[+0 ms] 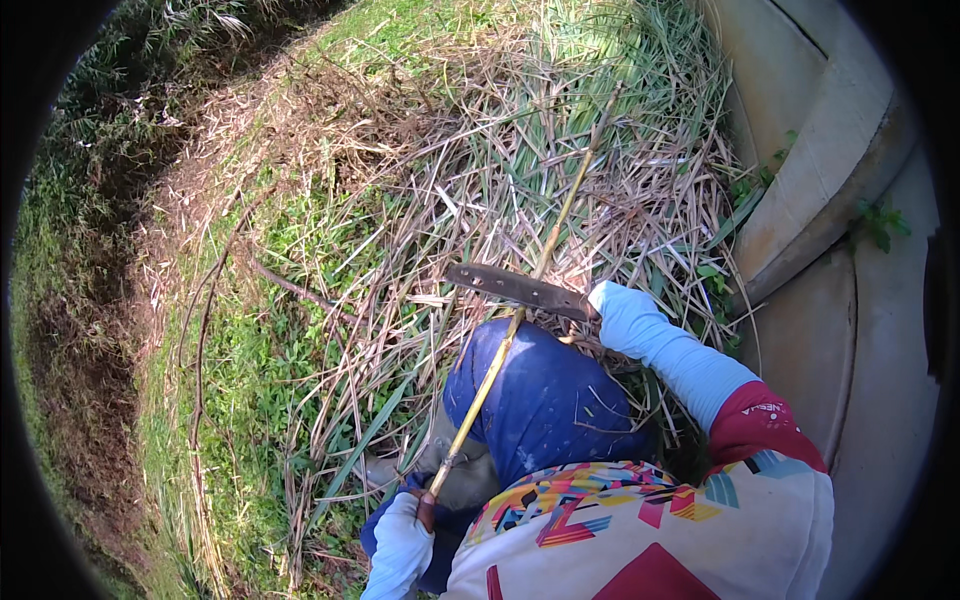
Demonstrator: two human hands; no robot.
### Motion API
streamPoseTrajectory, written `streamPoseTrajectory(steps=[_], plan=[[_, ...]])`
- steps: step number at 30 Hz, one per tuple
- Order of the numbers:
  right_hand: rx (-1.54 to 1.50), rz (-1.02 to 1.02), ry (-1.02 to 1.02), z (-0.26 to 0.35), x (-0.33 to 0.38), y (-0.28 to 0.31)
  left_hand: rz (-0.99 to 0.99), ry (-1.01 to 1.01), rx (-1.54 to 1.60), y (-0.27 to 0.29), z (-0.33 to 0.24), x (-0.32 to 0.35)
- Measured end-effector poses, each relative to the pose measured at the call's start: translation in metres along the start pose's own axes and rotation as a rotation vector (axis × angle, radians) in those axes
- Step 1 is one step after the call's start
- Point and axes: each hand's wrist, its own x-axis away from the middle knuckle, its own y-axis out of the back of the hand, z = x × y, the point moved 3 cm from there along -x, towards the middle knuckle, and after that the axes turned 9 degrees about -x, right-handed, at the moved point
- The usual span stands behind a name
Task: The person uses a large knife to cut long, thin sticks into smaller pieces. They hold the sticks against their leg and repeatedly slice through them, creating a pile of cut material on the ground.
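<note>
While the right hand (612, 303) is closed round the handle of a dark blade (515, 287), the blade lies flat across a long yellow stalk (520, 310), touching or just over it near the middle of its length. The left hand (405, 530), gloved in pale fabric, is wrapped tight round the stalk's lower end, close to the body and well apart from the blade. From there the stalk runs up and to the right over the blue-clad knee (545, 400) and out across a heap of dry cut reeds (480, 170), its tip reaching far into the heap.

The chief danger, as I judge it, is the knee: it sits directly beneath the point where blade and stalk cross, so a stroke that cuts through cleanly or skids off the smooth stalk could carry down into the leg. A glancing blow might also slide along the stalk toward the left hand, though that hand is set well back. The stalk is thin and springy and is held at one end only, so it may bend away under the edge instead of parting. Loose reeds give poor footing, and the concrete channel (850, 330) lies just beside the right arm, where a wide swing could strike it.
</note>
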Motion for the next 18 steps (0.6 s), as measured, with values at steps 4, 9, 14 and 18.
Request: streamPoseTrajectory(steps=[4, 9, 14, 18], plan=[[-0.181, -0.182, -0.165, -0.005, -0.011, 0.019, 0.054, 0.031, 0.008, 0.003, -0.006, -0.002], [0.014, 0.175, 0.012, 0.037, 0.018, 0.004, 0.157, 0.137, 0.3, -0.018, 0.028, -0.021], [-0.194, -0.19, -0.144, -0.014, -0.008, 0.016, 0.432, 0.186, 0.622, -0.008, 0.018, -0.026], [-0.143, -0.193, -0.029, 0.001, -0.015, 0.011, 0.556, 0.244, 0.722, -0.01, 0.022, -0.025]])
